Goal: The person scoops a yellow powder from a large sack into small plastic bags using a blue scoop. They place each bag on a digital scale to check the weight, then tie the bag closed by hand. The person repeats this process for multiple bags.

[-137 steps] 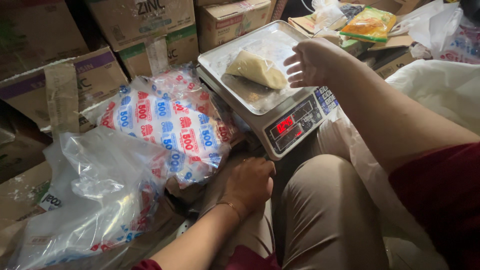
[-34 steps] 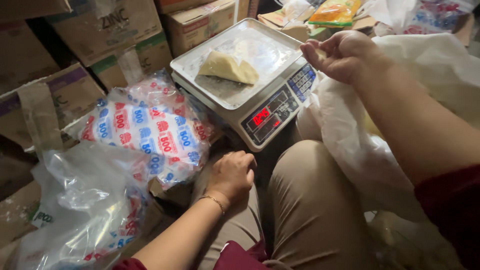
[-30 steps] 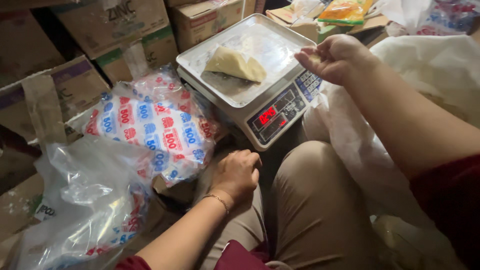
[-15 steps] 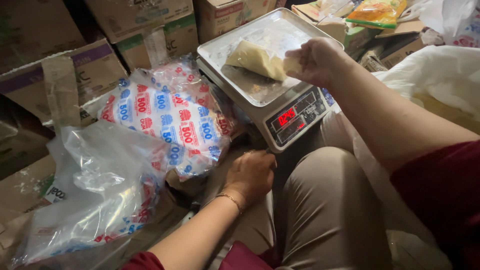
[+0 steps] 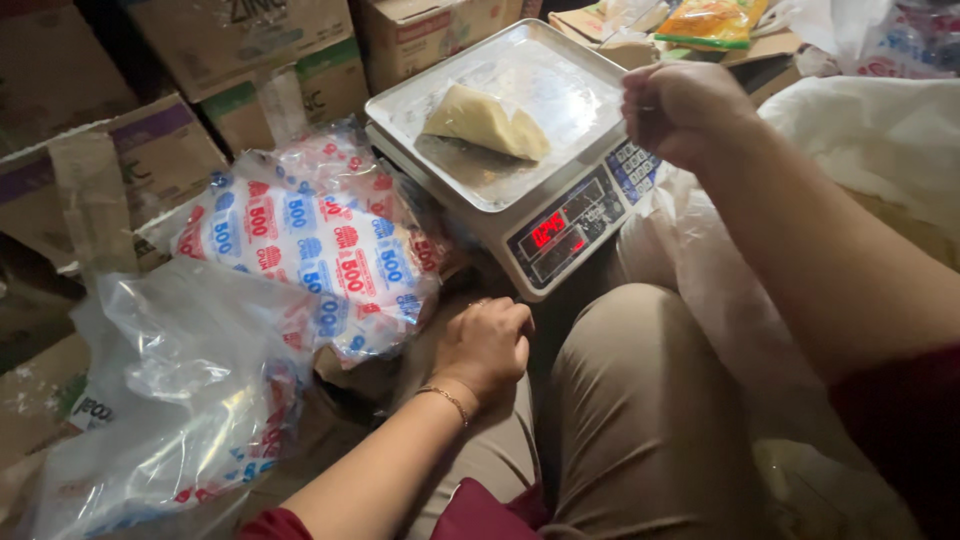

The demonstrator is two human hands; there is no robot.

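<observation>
The right hand [image 5: 685,110], fingers curled closed on nothing I can make out, hovers just right of the pale wedge-shaped bag [image 5: 487,122] on the scale's tray [image 5: 560,60], its long axis running toward that hand, while the loosely curled left hand [image 5: 487,345] rests well below

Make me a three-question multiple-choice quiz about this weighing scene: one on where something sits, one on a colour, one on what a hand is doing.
1. Where does the clear bag of pale yellow powder lie?
A. on the scale's steel tray
B. on the person's knee
C. inside a cardboard box

2. What colour are the lit digits on the scale's display?
A. green
B. red
C. blue

3. What is the left hand doing?
A. holding a knife
B. pressing the keypad
C. resting low beside the knee, holding nothing visible

Answers: 1 A, the bag lies on the tray. 2 B, the digits glow red. 3 C, it rests loosely curled beside the knee.
</observation>
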